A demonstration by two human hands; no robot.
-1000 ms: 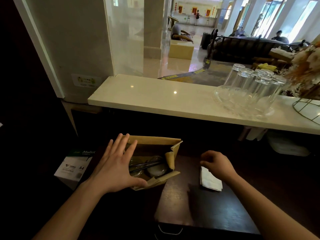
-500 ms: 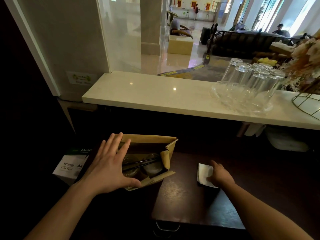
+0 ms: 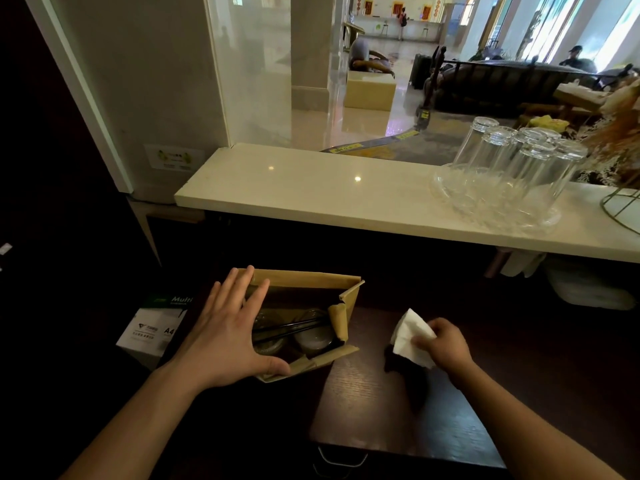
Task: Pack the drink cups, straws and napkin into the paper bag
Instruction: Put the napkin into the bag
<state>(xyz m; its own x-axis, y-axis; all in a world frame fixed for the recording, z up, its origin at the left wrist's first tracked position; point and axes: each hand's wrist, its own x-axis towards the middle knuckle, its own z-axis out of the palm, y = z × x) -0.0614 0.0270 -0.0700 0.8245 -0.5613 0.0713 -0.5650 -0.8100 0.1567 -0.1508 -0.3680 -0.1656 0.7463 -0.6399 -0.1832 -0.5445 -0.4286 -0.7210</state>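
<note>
Paper bag: brown, standing open-mouthed on the dark wooden tabletop, its long axis running left to right, with a slight downward slant toward the right. The right end panel is creased inward; a folded flap curls at that end.

Drink cups: two clear lidded cups inside the bag, side by side along the bag's long axis, lids facing up. Contents too dim to tell.

Straws: dark, lying across the cup lids inside the bag, long axis near level, the right end raised slightly toward the bag's right end.

Napkin: white, folded, outside the bag and just right of it, lifted off the tabletop; its free corner points up and left, toward the bag.

Left hand: grip wide, fingers spread flat and pointing up toward the bag's far rim, thumb laid along the near left corner; it touches the bag's left side and clasps nothing.

Right hand: grip narrow, pinched onto the napkin's right edge.

Paper ream box: white and green, left of the bag on a lower level; readable print "Multi" and "A4".

Upturned glasses: clear, clustered on a glass dish on the pale tabletop beyond.
</note>
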